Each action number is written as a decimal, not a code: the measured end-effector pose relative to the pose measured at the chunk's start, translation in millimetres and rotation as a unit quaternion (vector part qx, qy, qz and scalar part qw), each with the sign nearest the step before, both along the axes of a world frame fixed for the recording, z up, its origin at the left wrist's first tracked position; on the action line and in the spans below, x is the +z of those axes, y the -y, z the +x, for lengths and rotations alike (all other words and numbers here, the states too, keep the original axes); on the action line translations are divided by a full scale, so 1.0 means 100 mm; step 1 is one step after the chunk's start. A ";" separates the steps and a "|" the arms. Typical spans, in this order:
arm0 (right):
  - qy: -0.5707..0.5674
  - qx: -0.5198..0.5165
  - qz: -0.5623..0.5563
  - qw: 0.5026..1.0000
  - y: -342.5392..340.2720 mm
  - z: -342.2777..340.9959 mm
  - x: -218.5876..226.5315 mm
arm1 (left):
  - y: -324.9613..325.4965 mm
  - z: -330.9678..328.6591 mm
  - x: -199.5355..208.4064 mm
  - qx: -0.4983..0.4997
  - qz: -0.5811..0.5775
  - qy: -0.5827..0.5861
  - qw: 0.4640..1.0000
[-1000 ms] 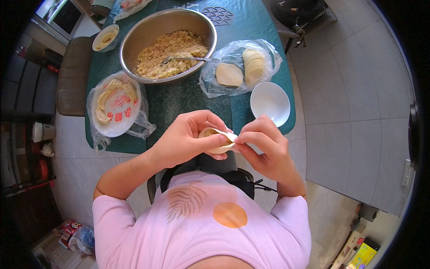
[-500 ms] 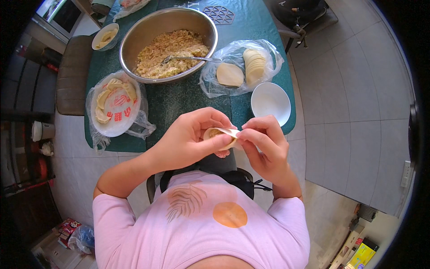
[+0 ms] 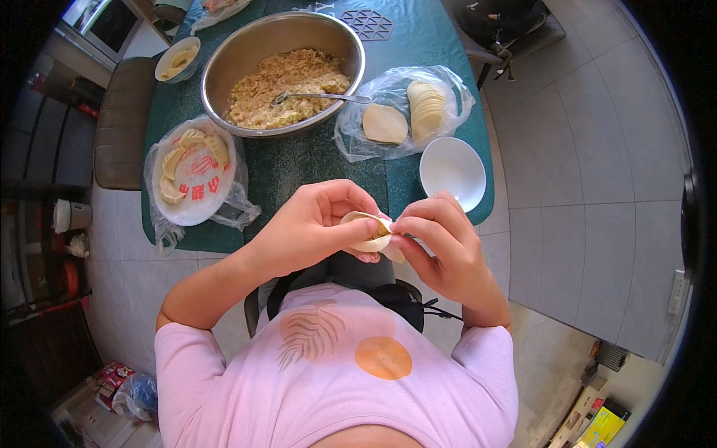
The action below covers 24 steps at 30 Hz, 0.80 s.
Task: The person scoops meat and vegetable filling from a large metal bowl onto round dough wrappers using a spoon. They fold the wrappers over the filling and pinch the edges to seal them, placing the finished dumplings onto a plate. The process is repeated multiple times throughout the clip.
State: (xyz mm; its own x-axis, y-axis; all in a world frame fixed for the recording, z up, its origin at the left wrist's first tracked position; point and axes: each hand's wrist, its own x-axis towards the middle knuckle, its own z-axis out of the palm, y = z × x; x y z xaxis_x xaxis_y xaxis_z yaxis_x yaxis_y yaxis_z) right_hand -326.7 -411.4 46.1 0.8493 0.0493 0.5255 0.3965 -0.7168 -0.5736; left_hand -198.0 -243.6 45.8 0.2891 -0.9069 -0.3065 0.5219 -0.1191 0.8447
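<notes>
Between my hands, over my lap at the table's near edge, is a dumpling [image 3: 371,244], a pale round wrapper part folded around light brown filling. My left hand [image 3: 328,224] cradles it, thumb across its front and fingers behind. The fingertips of my right hand [image 3: 441,243] pinch the wrapper's right edge. Some filling shows at the top of the fold. Beyond my hands, a steel basin [image 3: 211,86] holds chopped filling [image 3: 280,82] with a metal spoon [image 3: 321,97] resting in it. On the right, a stack of wrappers [image 3: 426,110] and a separate wrapper [image 3: 385,123] lie on a clear plastic bag [image 3: 355,148].
At the left, a plate covered with a plastic bag [image 3: 196,216] carries several folded dumplings [image 3: 172,162]. An empty white bowl [image 3: 452,173] stands near the table's right edge. A small bowl [image 3: 178,60] with pale pieces sits far left, beside a brown chair [image 3: 125,123].
My right fingers have shifted slightly along the wrapper's right edge, and that wrist has moved a little right. The wrapper is tilted differently, its filling now visible nearer the right fingers.
</notes>
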 end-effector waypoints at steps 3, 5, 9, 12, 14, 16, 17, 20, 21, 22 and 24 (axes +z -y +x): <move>-0.002 -0.004 0.001 1.000 -0.01 -0.01 -0.01 | 0.01 -0.01 -0.02 -0.002 -0.002 0.006 1.000; -0.014 -0.001 0.014 1.000 -0.03 -0.02 0.02 | 0.01 0.00 -0.02 -0.002 -0.002 0.005 1.000; -0.027 -0.003 0.017 0.999 -0.03 -0.03 0.02 | 0.02 -0.01 -0.02 -0.003 0.000 0.000 1.000; -0.035 -0.008 0.019 0.999 -0.04 -0.05 0.01 | 0.02 -0.03 -0.02 -0.005 -0.004 0.008 1.000; -0.026 -0.013 0.008 1.000 -0.04 -0.04 0.00 | 0.02 -0.03 -0.03 -0.004 -0.005 0.013 1.000; -0.011 -0.013 -0.016 1.000 -0.04 -0.04 0.00 | 0.02 -0.03 -0.03 -0.002 -0.004 0.019 1.000; -0.003 -0.013 -0.028 1.000 -0.04 -0.04 0.00 | 0.02 -0.03 -0.02 0.003 -0.003 0.022 1.000; 0.022 -0.007 -0.049 0.999 -0.03 -0.05 -0.03 | 0.02 -0.04 -0.01 0.014 0.003 0.053 0.999; 0.027 -0.005 -0.036 0.999 -0.03 -0.05 -0.05 | 0.02 -0.05 -0.01 0.014 0.009 0.078 0.997; 0.031 -0.004 -0.023 0.999 -0.04 -0.05 -0.07 | 0.01 -0.06 -0.01 0.014 0.015 0.103 0.994; 0.037 -0.004 0.012 0.999 -0.05 -0.04 -0.09 | 0.01 -0.08 -0.01 0.016 -0.005 0.126 0.992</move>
